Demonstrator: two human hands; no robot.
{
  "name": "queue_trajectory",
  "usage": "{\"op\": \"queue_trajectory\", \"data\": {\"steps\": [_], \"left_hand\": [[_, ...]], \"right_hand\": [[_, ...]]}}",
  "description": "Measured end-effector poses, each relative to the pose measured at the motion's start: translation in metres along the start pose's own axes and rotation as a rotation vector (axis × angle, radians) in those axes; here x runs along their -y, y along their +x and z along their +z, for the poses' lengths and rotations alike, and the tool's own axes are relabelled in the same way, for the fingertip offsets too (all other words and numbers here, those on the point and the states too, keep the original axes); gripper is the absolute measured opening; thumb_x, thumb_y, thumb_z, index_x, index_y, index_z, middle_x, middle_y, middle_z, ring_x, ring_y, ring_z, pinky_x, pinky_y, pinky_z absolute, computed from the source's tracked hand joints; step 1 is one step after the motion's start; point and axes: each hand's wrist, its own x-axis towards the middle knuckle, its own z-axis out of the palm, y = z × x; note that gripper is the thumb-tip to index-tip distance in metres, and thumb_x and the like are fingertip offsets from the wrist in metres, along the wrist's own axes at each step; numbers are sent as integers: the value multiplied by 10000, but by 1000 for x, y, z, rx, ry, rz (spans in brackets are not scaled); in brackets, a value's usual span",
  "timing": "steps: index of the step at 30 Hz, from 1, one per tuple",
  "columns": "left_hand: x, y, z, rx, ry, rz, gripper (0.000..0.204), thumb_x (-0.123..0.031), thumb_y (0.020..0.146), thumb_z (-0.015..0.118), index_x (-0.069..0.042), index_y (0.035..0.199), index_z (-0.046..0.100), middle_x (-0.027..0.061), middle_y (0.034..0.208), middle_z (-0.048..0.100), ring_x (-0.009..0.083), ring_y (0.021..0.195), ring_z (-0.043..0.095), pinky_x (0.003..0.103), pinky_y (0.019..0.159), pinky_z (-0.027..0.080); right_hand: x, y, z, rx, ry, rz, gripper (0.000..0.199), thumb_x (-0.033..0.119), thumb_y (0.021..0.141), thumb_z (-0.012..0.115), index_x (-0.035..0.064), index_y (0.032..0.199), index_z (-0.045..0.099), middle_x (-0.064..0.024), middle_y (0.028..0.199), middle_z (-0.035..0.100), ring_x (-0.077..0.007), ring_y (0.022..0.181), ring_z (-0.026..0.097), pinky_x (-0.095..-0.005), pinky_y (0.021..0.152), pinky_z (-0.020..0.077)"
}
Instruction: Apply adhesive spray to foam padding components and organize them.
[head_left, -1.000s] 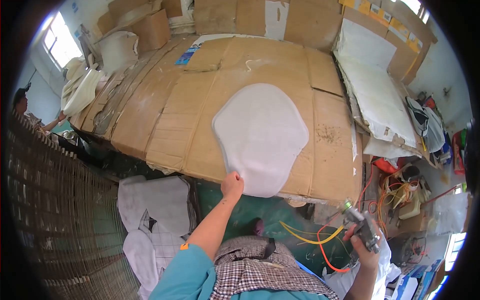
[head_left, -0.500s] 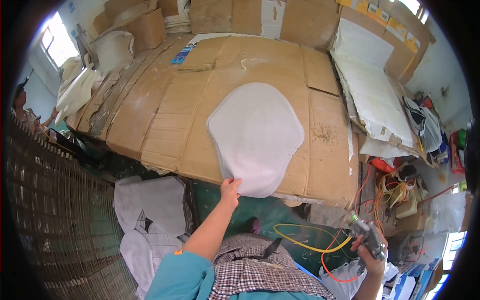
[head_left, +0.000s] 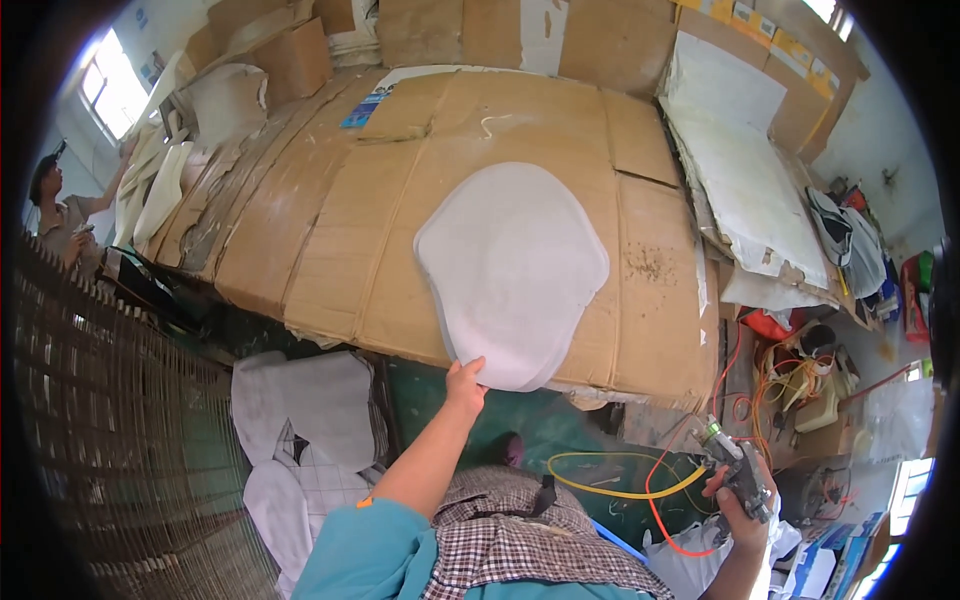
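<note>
A light grey padded cushion panel (head_left: 515,270), rounded at the far end and narrower toward me, lies flat on the cardboard-covered table (head_left: 330,240). My left hand (head_left: 466,384) pinches its near left edge, thumb on top, at the table's front. Off to the right, away from the panel, my right hand (head_left: 745,515) is wrapped round a spray gun (head_left: 738,470). Its nozzle end points up and to the left. A yellow hose (head_left: 620,490) and an orange-red hose (head_left: 655,525) loop beside the gun.
Similar grey panels (head_left: 305,410) are stacked low at my left, by a slatted screen (head_left: 120,420). Tall cardboard (head_left: 420,35) backs the table. Tangled hoses (head_left: 785,385) lie at the right. A co-worker (head_left: 70,210) stands at far left beside cream-coloured pieces (head_left: 160,190).
The panel's near end has settled flatter, losing its fold by my left hand. The spray gun has barely shifted. At far left the co-worker has come further into view, arm raised among the cream pieces.
</note>
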Motion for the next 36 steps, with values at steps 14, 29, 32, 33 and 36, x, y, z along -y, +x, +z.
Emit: {"op": "queue_trajectory", "data": {"steps": [14, 29, 32, 33, 36], "left_hand": [[2, -1, 7, -29, 225, 35, 378, 0, 746, 595, -51, 1100, 472, 92, 1051, 554, 245, 926, 568, 415, 722, 498], [-183, -107, 142, 534, -196, 566, 352, -25, 783, 521, -33, 1133, 485, 78, 1059, 563, 224, 984, 546, 391, 878, 453], [-248, -168, 118, 560, -313, 734, 357, -61, 801, 492, 41, 1143, 491, 147, 1113, 559, 267, 1051, 534, 416, 912, 438], [-265, -178, 100, 740, -309, 724, 369, -73, 813, 472, 60, 1157, 476, 175, 1138, 542, 286, 1074, 520, 427, 928, 423], [-302, -209, 36, 1087, -266, 749, 453, -111, 860, 385, 152, 1226, 335, 277, 1257, 410, 374, 1180, 402, 499, 1007, 312]], "right_hand": [[-24, 38, 16, -92, 152, 10, 462, 90, 729, 652, -45, 1131, 469, -75, 783, 566, -164, 692, 578, -293, 645, 484], [-16, -3, 12, 74, 194, -27, 601, 308, 786, 649, -43, 1194, 381, -119, 851, 570, -238, 782, 594, -379, 781, 463], [-7, -14, 15, 156, 180, 2, 602, 267, 788, 646, -36, 1231, 374, -107, 845, 577, -216, 773, 590, -348, 742, 470], [-6, -16, 17, 191, 132, 35, 582, 248, 784, 649, -32, 1222, 387, -103, 839, 581, -207, 758, 591, -336, 722, 473], [-10, -17, 27, 219, 85, 44, 545, 201, 771, 657, -32, 1200, 413, -93, 820, 587, -182, 709, 592, -310, 677, 484]]}}
